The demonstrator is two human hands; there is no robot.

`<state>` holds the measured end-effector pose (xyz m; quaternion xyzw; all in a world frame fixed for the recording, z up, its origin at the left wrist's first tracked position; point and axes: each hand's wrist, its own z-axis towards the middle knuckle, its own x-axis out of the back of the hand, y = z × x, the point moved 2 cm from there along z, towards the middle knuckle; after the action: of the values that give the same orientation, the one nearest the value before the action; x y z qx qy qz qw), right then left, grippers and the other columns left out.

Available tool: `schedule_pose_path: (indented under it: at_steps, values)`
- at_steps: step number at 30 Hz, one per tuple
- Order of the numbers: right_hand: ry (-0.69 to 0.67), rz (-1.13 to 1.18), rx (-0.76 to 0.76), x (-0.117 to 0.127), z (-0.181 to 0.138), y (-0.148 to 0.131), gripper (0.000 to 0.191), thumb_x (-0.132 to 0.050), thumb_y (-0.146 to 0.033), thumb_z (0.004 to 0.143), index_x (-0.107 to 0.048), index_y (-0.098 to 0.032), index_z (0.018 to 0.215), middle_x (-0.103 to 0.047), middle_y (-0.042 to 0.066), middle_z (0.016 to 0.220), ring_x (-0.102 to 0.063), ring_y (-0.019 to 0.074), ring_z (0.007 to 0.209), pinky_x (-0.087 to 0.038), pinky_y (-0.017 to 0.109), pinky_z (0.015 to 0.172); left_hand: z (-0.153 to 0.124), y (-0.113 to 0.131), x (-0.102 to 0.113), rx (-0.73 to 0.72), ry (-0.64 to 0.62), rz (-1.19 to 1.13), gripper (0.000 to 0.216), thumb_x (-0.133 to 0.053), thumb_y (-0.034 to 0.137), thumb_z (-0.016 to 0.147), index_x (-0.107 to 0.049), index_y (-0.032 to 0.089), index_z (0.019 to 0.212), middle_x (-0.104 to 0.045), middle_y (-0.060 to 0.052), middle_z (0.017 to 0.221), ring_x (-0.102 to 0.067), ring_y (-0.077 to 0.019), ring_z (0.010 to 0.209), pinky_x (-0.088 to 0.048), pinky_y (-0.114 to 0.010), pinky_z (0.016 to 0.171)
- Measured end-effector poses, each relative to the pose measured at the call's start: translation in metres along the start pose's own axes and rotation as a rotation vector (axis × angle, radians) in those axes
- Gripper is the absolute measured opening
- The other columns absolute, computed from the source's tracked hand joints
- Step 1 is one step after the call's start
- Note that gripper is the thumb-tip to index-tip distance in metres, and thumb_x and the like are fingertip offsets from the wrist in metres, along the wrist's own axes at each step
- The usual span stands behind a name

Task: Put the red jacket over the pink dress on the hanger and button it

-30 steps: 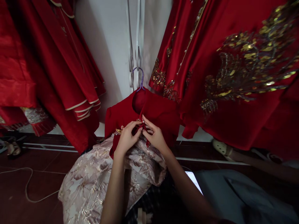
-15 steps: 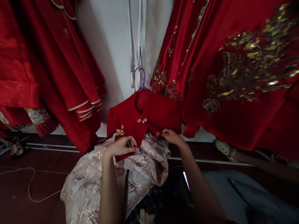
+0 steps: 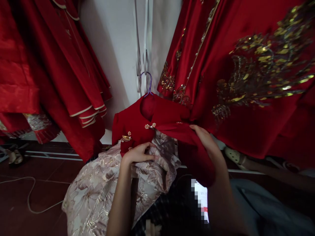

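Drawn outward since half a second ago, one front panel of the red jacket now stretches toward the right, and the right hand has moved out with it. Its fingers lie along the cloth; the thumb is hidden, so I cannot tell whether it pinches. The left hand has shifted slightly inward and lies loose, thumb and fingers apart, on the pale brocade cloth below the jacket.

The jacket hangs on a purple hanger against the wall, neck opening up, its long axis running from hook to hem. A beaded clasp joins its front; gold trim shows at one side.

Farther out, red garments hang left and right, cut off by the edges. The brocade runs out of view below. Beside the right forearm, a lit phone screen is partly pixelated, its marks unreadable. Shadow blurs the lower right corner.
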<state>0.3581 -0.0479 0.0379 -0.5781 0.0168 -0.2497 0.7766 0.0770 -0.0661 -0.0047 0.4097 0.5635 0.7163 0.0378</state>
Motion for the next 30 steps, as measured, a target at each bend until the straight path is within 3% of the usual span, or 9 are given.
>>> schedule_pose_path:
  at_steps: [2, 4, 8, 10, 12, 17, 21, 25, 30]
  values:
    - [0.003, 0.022, 0.025, 0.000, -0.006, -0.012, 0.017, -0.048, -0.034, 0.076, -0.059, -0.021, 0.075, -0.064, 0.002, 0.082, -0.060, 0.0186, 0.084, -0.048, 0.029, 0.077, -0.003, 0.004, 0.001, 0.001, -0.019, 0.017, 0.063, -0.068, 0.047, 0.068, -0.052, 0.017, 0.121, -0.057, -0.010, 0.121, -0.053, -0.0233, 0.111, -0.039, -0.037, 0.100]
    - [-0.134, 0.031, 0.079, -0.004, -0.015, -0.027, 0.017, -0.048, -0.034, 0.077, -0.059, -0.021, 0.076, -0.063, 0.001, 0.081, -0.059, 0.0173, 0.083, -0.047, 0.028, 0.078, -0.003, 0.008, 0.001, -0.009, -0.019, -0.004, 0.073, -0.071, 0.049, 0.064, -0.048, 0.017, 0.125, -0.052, -0.012, 0.127, -0.050, -0.0258, 0.116, -0.036, -0.041, 0.102]
    - [-0.863, -0.045, 0.240, -0.018, -0.048, -0.063, 0.015, -0.059, -0.034, 0.075, -0.065, -0.020, 0.075, -0.064, 0.003, 0.086, -0.059, 0.0163, 0.083, -0.046, 0.027, 0.079, 0.000, 0.013, 0.002, -0.116, 0.023, -0.256, 0.086, -0.071, 0.050, 0.064, -0.033, 0.018, 0.135, -0.044, -0.016, 0.135, -0.044, -0.0265, 0.123, -0.033, -0.043, 0.104]
    - [-1.217, -0.063, 0.231, -0.023, -0.065, -0.076, 0.019, -0.061, -0.034, 0.076, -0.069, -0.021, 0.087, -0.066, 0.003, 0.092, -0.061, 0.0164, 0.087, -0.047, 0.028, 0.081, 0.002, 0.016, 0.003, -0.206, 0.031, -0.439, 0.092, -0.066, 0.056, 0.066, -0.024, 0.019, 0.140, -0.044, -0.017, 0.134, -0.048, -0.0252, 0.119, -0.037, -0.042, 0.101]
    - [-1.366, -0.037, 0.165, -0.027, -0.074, -0.082, 0.027, -0.060, -0.033, 0.078, -0.067, -0.021, 0.100, -0.067, 0.003, 0.096, -0.062, 0.0164, 0.090, -0.048, 0.029, 0.082, 0.002, 0.019, 0.004, -0.264, 0.009, -0.563, 0.099, -0.065, 0.059, 0.065, -0.015, 0.022, 0.142, -0.045, -0.017, 0.132, -0.052, -0.0241, 0.113, -0.041, -0.040, 0.096]
    - [-1.119, 0.073, 0.161, -0.041, -0.066, -0.070, 0.021, -0.057, -0.035, 0.080, -0.063, -0.019, 0.093, -0.067, 0.003, 0.090, -0.063, 0.0151, 0.086, -0.049, 0.029, 0.078, 0.002, 0.020, 0.002, -0.150, 0.016, -0.613, 0.092, -0.068, 0.034, 0.073, -0.008, 0.028, 0.142, -0.054, -0.012, 0.120, -0.060, -0.0150, 0.089, -0.049, -0.031, 0.077]
    - [-0.838, 0.024, 0.189, -0.059, -0.059, -0.053, 0.026, -0.058, -0.040, 0.079, -0.056, -0.019, 0.095, -0.061, 0.004, 0.089, -0.059, 0.0134, 0.080, -0.050, 0.026, 0.068, 0.000, 0.022, 0.003, -0.093, -0.024, -0.560, 0.065, -0.066, 0.028, 0.075, -0.035, 0.019, 0.131, -0.061, -0.008, 0.101, -0.060, -0.0103, 0.073, -0.043, -0.019, 0.055]
    - [-0.708, -0.034, 0.231, -0.078, -0.061, -0.043, 0.053, -0.070, -0.042, 0.067, -0.047, -0.019, 0.109, -0.056, 0.006, 0.097, -0.056, 0.0156, 0.086, -0.051, 0.028, 0.070, -0.011, 0.024, 0.011, -0.106, -0.072, -0.468, 0.039, -0.063, 0.031, 0.078, -0.051, 0.015, 0.111, -0.063, -0.007, 0.092, -0.063, -0.0128, 0.073, -0.046, -0.023, 0.061]
    - [-0.703, -0.038, 0.217, -0.096, -0.062, -0.035, 0.045, -0.069, -0.038, 0.069, -0.046, -0.019, 0.104, -0.057, 0.003, 0.088, -0.056, 0.0126, 0.074, -0.049, 0.027, 0.065, -0.022, 0.012, 0.021, 0.037, -0.012, -0.415, 0.028, -0.065, 0.036, 0.075, -0.050, 0.015, 0.086, -0.065, -0.002, 0.076, -0.064, -0.0139, 0.071, -0.049, -0.028, 0.068]
